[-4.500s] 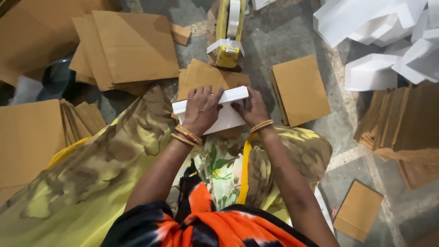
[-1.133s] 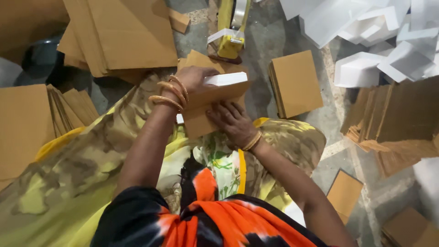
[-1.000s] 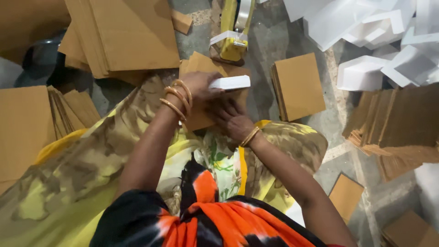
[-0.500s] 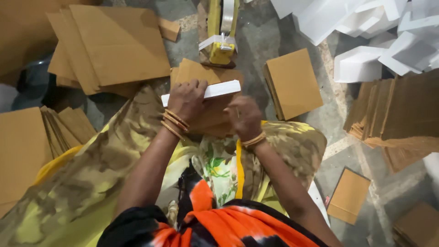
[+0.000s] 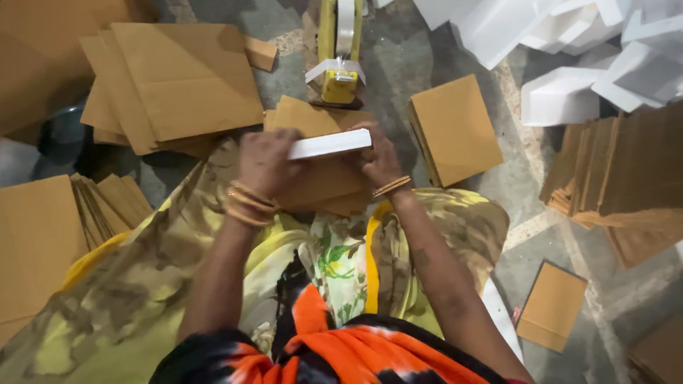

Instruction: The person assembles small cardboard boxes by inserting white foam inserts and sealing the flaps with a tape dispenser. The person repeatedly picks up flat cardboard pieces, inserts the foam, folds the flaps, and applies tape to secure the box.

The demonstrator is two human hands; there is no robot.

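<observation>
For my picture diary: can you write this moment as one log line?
left hand: holds white slab | right hand: holds other end | below: brown cardboard on lap | ahead: yellow tape dispenser

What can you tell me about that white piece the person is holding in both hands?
The white slab is a flat, thin rectangular piece, looking like foam board, seen nearly edge-on and tilted slightly. The left hand grips its left end, the right hand its right end. It is held over brown cardboard sheets on the lap.

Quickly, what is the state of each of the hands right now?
Left hand: closed on the left end of the white foam piece.
Right hand: closed on its right end, above the brown cardboard.
</observation>
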